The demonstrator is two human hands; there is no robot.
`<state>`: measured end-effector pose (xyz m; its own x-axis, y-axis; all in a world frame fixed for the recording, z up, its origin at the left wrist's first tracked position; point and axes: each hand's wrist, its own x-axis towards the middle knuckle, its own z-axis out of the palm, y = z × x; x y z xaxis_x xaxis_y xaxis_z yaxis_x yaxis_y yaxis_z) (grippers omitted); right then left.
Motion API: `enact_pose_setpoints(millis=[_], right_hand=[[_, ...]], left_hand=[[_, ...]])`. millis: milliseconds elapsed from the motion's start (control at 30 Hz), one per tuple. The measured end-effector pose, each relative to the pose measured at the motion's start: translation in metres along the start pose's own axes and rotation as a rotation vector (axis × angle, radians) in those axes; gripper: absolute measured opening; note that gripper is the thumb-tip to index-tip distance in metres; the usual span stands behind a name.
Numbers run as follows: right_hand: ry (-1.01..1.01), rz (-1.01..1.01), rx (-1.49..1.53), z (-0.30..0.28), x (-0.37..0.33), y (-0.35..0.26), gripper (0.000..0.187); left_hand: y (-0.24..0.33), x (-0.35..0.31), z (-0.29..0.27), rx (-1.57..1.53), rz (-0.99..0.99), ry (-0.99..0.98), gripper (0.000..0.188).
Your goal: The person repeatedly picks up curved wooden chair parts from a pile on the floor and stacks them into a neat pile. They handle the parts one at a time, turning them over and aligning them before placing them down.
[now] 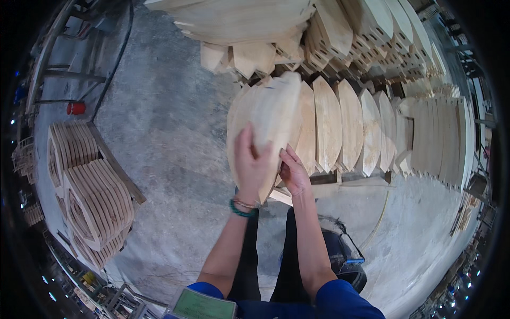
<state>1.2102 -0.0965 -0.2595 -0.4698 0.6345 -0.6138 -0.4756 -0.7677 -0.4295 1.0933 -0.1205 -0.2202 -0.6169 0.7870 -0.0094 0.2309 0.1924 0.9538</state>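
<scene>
A pale curved wooden board (276, 109) with tapered ends leans toward me in front of a row of similar pieces. My left hand (252, 165), slightly blurred, lies over its face with the fingers apart. On the board's right edge, the thumb and fingers of my right hand (295, 173) are closed, pinching it near the lower end. Close to the right hand stands the row of pointed, curved wooden pieces (325, 125), packed side by side. What lies behind the held board is hidden.
Wide curved boards (239, 21) are piled at the back, beside slotted wooden parts (366, 24). Looped wooden frames (101, 202) stand stacked on the left, near a red container (76, 108). A dark bag-like object (340, 255) sits by my right leg, on the concrete floor (170, 117).
</scene>
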Motion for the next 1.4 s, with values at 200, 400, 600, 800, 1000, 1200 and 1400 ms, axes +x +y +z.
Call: enact_pose_setpoints(millis=[200,400,600,800,1000,1200,1400], right_hand=[[0.239,-0.508,-0.737,0.016,0.018,0.039,0.072],[0.310,-0.506,-0.700,0.018,0.018,0.061,0.089],[0.050,-0.257,-0.286,-0.033,-0.024,-0.012,0.076],[0.779,-0.632,-0.203,-0.257,-0.168,-0.201,0.056],[1.045,-1.085,-0.003,-0.327,-0.280,-0.413,0.075],[0.852,-0.986,-0.179,-0.321,-0.279,-0.450,0.079],[0.707,-0.925,-0.133,-0.303,-0.281,-0.423,0.072]], left_hand=[[-0.034,0.034,-0.026,-0.158,-0.478,-0.451,0.053],[-0.046,0.024,-0.027,-0.285,-0.602,-0.484,0.051],[-0.021,0.033,-0.032,-0.039,-0.397,-0.487,0.061],[0.070,0.000,0.038,0.320,-0.087,-0.224,0.063],[0.148,-0.056,0.227,-0.099,0.032,-0.673,0.064],[0.240,-0.133,0.419,-0.413,-0.222,-1.164,0.085],[0.291,-0.169,0.529,-0.458,-0.448,-1.135,0.135]])
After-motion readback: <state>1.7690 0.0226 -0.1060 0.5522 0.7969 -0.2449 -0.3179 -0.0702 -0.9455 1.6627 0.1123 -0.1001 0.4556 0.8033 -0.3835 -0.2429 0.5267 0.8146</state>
